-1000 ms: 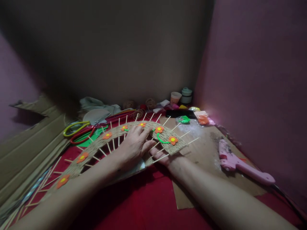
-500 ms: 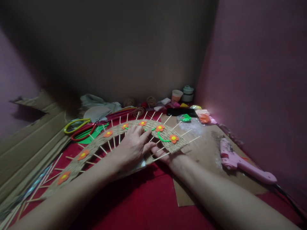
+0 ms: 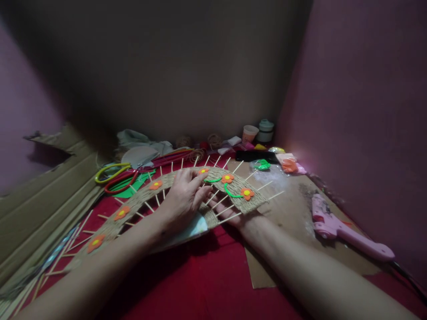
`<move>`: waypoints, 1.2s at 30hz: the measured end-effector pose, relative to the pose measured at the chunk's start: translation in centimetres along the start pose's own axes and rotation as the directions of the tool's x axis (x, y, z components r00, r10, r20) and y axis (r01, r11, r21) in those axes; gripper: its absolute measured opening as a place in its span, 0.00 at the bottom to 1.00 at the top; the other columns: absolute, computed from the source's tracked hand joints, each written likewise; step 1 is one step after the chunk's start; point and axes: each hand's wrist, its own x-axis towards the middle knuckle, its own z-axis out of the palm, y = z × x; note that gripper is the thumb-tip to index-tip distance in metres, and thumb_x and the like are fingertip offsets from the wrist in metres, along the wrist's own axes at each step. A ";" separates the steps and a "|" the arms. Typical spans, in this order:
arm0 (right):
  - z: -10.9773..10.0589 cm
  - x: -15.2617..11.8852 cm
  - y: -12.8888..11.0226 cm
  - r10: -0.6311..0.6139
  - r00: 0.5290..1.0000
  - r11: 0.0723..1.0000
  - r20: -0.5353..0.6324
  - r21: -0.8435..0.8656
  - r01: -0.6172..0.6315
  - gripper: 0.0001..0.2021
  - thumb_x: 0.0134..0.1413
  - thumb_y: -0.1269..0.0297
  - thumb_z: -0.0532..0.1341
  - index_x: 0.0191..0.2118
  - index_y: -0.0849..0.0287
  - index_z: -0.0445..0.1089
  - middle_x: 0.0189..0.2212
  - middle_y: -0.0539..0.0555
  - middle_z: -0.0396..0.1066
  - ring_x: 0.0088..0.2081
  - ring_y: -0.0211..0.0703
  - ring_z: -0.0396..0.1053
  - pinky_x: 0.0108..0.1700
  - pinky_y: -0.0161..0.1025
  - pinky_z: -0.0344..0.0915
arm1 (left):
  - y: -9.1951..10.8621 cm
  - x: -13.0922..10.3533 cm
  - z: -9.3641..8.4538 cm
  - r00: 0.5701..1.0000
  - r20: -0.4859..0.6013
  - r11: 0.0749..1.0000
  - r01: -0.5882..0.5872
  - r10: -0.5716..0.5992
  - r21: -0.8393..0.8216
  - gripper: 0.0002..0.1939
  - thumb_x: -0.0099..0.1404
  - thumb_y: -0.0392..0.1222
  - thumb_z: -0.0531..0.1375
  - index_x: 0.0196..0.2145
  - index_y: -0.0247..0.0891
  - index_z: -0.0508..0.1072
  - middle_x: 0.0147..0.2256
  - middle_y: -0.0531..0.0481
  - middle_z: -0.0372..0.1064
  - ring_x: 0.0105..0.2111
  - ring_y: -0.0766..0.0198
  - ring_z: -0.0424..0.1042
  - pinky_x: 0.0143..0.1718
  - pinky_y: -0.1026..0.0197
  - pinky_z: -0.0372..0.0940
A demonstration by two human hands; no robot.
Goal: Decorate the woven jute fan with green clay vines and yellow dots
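Note:
A fan-shaped woven twine piece (image 3: 250, 204) with thin sticks poking out of both edges spans the middle and left. Orange clay flowers (image 3: 247, 194) with yellow centres dot its band, and green curved strips (image 3: 232, 192) lie between those at the right. My left hand (image 3: 186, 191) rests on top of the band, its fingers bent and pressed near the upper middle flower. From below, my right hand (image 3: 230, 213) supports the right part of the piece, palm up, with its fingers partly hidden under the weave and sticks.
A pink glue gun (image 3: 347, 233) lies on cardboard (image 3: 287, 222) at the right. Scissors (image 3: 128, 178) with yellow and red handles sit on green sheet at the left. Behind are a paper cup (image 3: 249, 133), a jar (image 3: 266, 131) and clay packets (image 3: 289, 166). Folded cardboard (image 3: 43, 191) stands left.
My left hand has slid slightly left along the band, uncovering more of the green strip beside the upper middle flower. The whole view has shifted a little.

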 end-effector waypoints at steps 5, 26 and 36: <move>-0.2 -0.1 0.1 -0.018 0.997 0.994 -0.078 -0.105 0.010 0.17 0.54 0.63 0.48 0.43 0.58 0.69 0.38 0.57 0.75 0.42 0.45 0.72 0.50 0.50 0.65 | 0.3 -0.2 0.1 0.991 0.135 0.996 -0.039 0.027 0.085 0.17 0.69 0.47 0.49 0.43 0.33 0.71 0.37 0.43 0.59 0.38 0.55 0.57 0.41 0.51 0.60; 0.4 -0.6 -0.1 -0.022 0.995 0.998 -0.102 -0.066 0.016 0.19 0.56 0.61 0.47 0.47 0.60 0.68 0.39 0.59 0.74 0.41 0.44 0.72 0.49 0.49 0.67 | -0.2 -0.9 -0.2 0.991 0.130 0.989 -0.035 0.016 0.145 0.18 0.70 0.48 0.47 0.44 0.34 0.71 0.36 0.44 0.59 0.38 0.55 0.57 0.42 0.50 0.60; 0.4 -0.7 -0.1 -0.028 0.990 0.996 -0.137 -0.089 0.016 0.19 0.57 0.62 0.45 0.48 0.59 0.68 0.40 0.58 0.74 0.39 0.42 0.73 0.48 0.47 0.67 | 0.0 -0.8 -0.1 0.980 0.197 0.989 -0.050 0.022 0.140 0.17 0.69 0.49 0.50 0.43 0.35 0.72 0.36 0.44 0.60 0.39 0.55 0.57 0.42 0.50 0.60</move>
